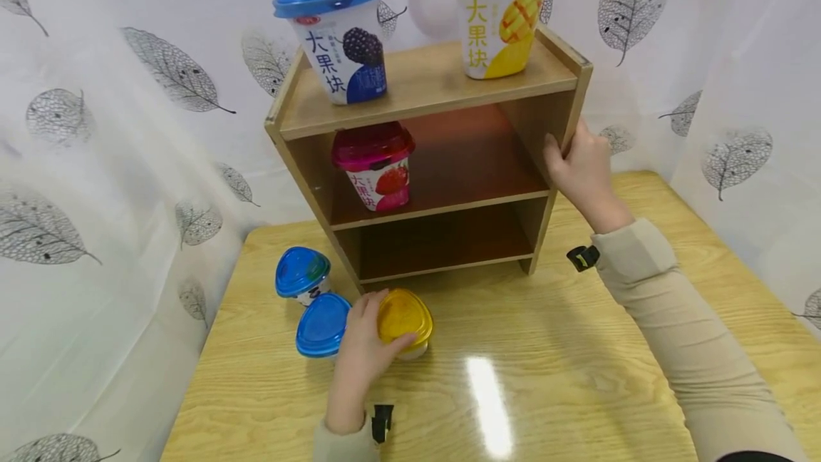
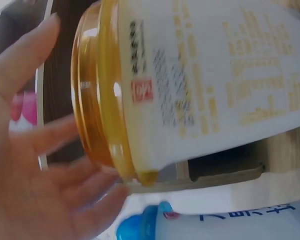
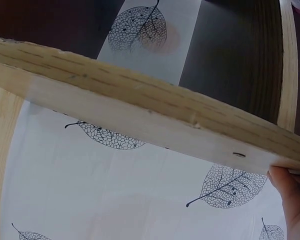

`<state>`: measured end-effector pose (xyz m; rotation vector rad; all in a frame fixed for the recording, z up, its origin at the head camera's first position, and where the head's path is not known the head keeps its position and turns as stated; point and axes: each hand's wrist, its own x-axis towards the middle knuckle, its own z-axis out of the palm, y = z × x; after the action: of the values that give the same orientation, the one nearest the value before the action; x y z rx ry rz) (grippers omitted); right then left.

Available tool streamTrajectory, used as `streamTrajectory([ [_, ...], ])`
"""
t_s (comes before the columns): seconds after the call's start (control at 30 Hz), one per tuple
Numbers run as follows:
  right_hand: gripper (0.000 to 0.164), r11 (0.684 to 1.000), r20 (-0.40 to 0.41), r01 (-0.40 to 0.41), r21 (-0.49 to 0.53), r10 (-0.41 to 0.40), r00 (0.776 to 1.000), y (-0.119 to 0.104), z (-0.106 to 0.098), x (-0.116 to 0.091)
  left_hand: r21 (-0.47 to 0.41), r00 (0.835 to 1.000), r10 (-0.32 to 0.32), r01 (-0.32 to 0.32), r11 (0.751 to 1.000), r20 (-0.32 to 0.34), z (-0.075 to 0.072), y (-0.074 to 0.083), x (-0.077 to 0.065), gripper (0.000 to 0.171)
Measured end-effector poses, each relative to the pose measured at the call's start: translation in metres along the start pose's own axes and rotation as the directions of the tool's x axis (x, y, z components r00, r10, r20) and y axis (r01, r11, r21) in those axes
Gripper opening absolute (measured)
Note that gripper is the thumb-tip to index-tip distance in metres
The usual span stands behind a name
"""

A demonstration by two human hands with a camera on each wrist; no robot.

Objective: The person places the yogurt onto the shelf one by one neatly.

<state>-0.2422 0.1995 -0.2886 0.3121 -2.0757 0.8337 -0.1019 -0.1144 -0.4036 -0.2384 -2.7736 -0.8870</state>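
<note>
My left hand (image 1: 367, 344) reaches over a yellow-lidded yogurt cup (image 1: 405, 316) standing on the table. In the left wrist view the fingers (image 2: 90, 195) spread loosely by the cup's lid (image 2: 97, 90), with the thumb held apart from it. Two blue-lidded yogurt cups, one nearer (image 1: 322, 323) and one farther (image 1: 301, 273), stand just left of that hand. My right hand (image 1: 586, 173) grips the right side panel of a small wooden shelf (image 1: 426, 102), thumb at the front edge. In the right wrist view, part of the hand (image 3: 292, 195) shows against the panel.
On the shelf's top stand a blackberry yogurt cup (image 1: 346, 48) and a mango one (image 1: 503, 27). A strawberry yogurt cup (image 1: 378, 184) sits at the left of the middle level. The wood-grain table (image 1: 545, 376) meets a leaf-patterned curtain (image 1: 154, 162) behind.
</note>
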Motion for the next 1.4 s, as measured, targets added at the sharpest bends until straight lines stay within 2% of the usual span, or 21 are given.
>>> streamTrajectory([
  [0.1,0.023,1.0,0.004,-0.005,0.0,0.005,1.0,0.0,0.0,-0.001,0.156,0.996,-0.023,0.036,0.987,-0.086,0.004,0.008,-0.002,0.078],
  [0.17,0.023,1.0,0.004,-0.005,0.003,0.005,1.0,0.0,0.0,-0.001,0.263,0.992,-0.036,0.068,0.962,-0.122,0.007,0.014,-0.001,0.085],
  [0.27,0.023,1.0,0.006,-0.003,0.002,0.003,1.0,0.0,0.001,0.0,0.382,0.99,-0.065,0.108,0.918,-0.125,0.013,0.02,0.003,0.092],
  [0.4,0.024,1.0,0.011,-0.012,0.006,0.012,1.0,-0.001,0.002,-0.001,0.436,0.991,-0.096,0.129,0.891,-0.097,0.02,0.023,0.007,0.094],
  [0.5,0.024,1.0,0.012,-0.011,0.009,0.011,1.0,-0.001,0.002,-0.001,0.438,0.992,-0.099,0.123,0.89,-0.078,0.024,0.021,0.008,0.093],
  [0.67,0.024,1.0,-0.002,0.015,0.009,-0.015,1.0,-0.002,0.002,-0.001,0.393,0.996,-0.073,0.086,0.916,-0.049,0.024,0.018,0.007,0.083],
  [0.8,0.024,1.0,-0.009,0.027,0.006,-0.027,1.0,-0.003,0.001,0.001,0.339,1.0,-0.024,0.028,0.94,-0.016,0.022,0.017,0.007,0.074],
  [1.1,0.023,1.0,-0.004,0.007,-0.003,-0.007,1.0,-0.003,0.0,0.001,0.185,0.997,0.078,-0.082,0.979,0.029,0.017,0.013,0.005,0.068],
  [1.2,0.023,1.0,-0.005,0.011,-0.007,-0.011,1.0,-0.002,0.0,0.001,0.109,0.996,0.086,-0.089,0.99,0.035,0.015,0.012,0.003,0.068],
  [1.27,0.022,1.0,-0.007,0.01,-0.007,-0.01,1.0,-0.002,0.0,0.001,0.049,0.997,0.07,-0.071,0.996,0.024,0.015,0.012,0.001,0.068],
  [1.4,0.022,1.0,-0.012,0.008,-0.004,-0.008,1.0,-0.001,0.0,0.0,-0.022,0.999,0.008,-0.009,1.0,-0.045,0.017,0.012,-0.005,0.073],
])
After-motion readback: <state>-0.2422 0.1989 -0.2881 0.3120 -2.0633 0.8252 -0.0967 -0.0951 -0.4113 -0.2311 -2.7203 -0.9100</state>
